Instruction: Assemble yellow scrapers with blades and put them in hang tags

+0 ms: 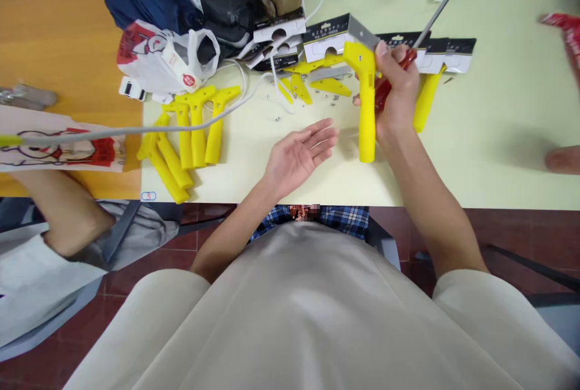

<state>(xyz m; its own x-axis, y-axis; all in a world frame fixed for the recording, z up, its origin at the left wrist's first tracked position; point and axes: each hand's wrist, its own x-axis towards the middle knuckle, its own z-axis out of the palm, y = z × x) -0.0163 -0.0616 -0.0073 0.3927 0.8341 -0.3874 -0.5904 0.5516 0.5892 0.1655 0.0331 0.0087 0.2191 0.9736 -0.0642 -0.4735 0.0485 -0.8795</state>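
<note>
My right hand (401, 91) is closed around the red handle (384, 94) of a screwdriver, whose long metal shaft (441, 6) points up and to the right. The same hand also holds a yellow-handled scraper (367, 106) by its metal blade (362, 32), with the handle hanging toward me. Palm up, my left hand (299, 157) is open with its fingers stretched out, near the table's front edge, and nothing lies in it. Beyond it are loose yellow handle pieces (301, 88), a metal blade (328, 74) and several small screws (335, 98).
Several yellow handles (198, 130) lie at the left of the pale table. Black-and-white packaging cards (328, 37) line the back, one around another yellow handle (427, 100). A white cable (181, 128) crosses the left side. Other people's arm (67, 215) and finger (563, 159) show at the sides.
</note>
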